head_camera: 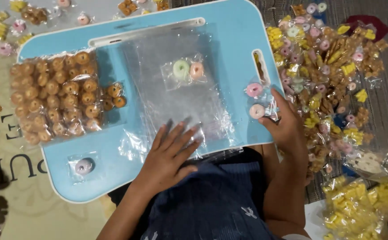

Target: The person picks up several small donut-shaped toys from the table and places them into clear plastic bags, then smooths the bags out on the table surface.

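A light blue lap tray (238, 31) lies across my lap. My left hand (169, 153) rests flat, fingers spread, on a clear plastic sheet (176, 95) spread over the tray's middle. On that sheet sits a small clear packet with a green ring candy (181, 69) and a pink ring candy (196, 70). My right hand (285, 124) is at the tray's right edge, thumb and fingers pinching a clear packet holding a pale pink ring candy (256, 111). Another pink ring candy (254, 90) lies just above it.
A large bag of brown round snacks (54, 95) covers the tray's left part, with a small packet (114, 95) beside it and a lilac ring candy (83, 166) below. A heap of wrapped snacks and candies (327, 71) lies on the right; yellow snack packets (358, 206) sit lower right.
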